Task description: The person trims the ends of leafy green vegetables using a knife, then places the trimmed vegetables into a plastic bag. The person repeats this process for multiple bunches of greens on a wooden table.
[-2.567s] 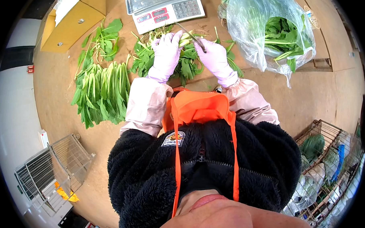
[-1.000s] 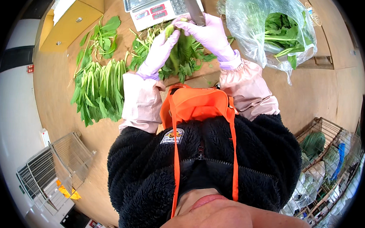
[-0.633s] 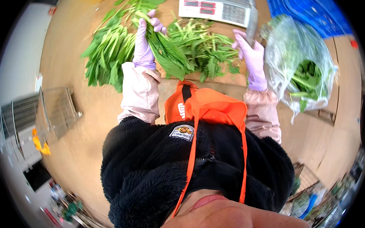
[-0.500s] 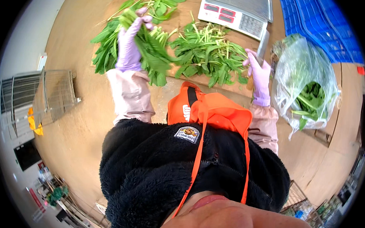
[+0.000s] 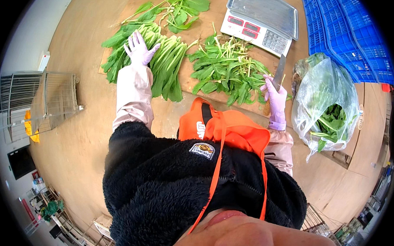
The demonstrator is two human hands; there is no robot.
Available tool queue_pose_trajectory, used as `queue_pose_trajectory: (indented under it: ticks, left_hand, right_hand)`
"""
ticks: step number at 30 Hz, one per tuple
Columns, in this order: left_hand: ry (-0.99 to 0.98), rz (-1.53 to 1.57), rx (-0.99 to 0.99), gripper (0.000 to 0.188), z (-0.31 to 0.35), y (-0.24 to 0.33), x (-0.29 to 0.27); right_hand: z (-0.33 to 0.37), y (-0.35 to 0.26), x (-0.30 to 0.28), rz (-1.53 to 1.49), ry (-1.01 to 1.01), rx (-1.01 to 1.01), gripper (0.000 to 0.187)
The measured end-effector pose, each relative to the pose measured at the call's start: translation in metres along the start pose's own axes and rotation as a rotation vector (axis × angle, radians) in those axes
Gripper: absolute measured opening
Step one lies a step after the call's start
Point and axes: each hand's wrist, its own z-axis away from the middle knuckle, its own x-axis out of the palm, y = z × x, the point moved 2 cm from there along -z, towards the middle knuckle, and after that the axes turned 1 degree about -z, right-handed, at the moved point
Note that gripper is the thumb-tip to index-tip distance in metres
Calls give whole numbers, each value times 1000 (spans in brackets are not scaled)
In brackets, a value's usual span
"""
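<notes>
My left hand [image 5: 140,50], in a lilac glove, lies with spread fingers on a neat pile of leafy greens [image 5: 171,63], whose pale stems point away from me. My right hand [image 5: 276,99], gloved alike, is closed round a knife [image 5: 280,71]; its broad blade points up and away, and the handle is mostly hidden by the fingers. Just left of the knife lies a looser, tangled heap of greens [image 5: 227,67] with thin stems and roots. Some loose leafy stalks [image 5: 182,14] rest beyond the neat pile.
A digital scale [image 5: 263,27] with a metal pan stands at the back. Right of my right hand sits a clear plastic bag [image 5: 325,106] of greens, with blue crates [image 5: 345,37] behind it. To the left is a wire cart [image 5: 59,94].
My left hand has put the bunch it held onto the neat pile, and its fingers have opened. My right hand still grips the knife, and the view has shifted slightly.
</notes>
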Motion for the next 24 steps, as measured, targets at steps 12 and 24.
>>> queue_pose_trajectory:
  ticks: [12,24]
  left_hand:
    - [159,287,103,69,36,85,-53]
    - [-248,1311,1102,29,186,410,-163]
  right_hand:
    - [24,-6,-47,164,110,175,30]
    - [88,-93,-128,-295,214,-225,25]
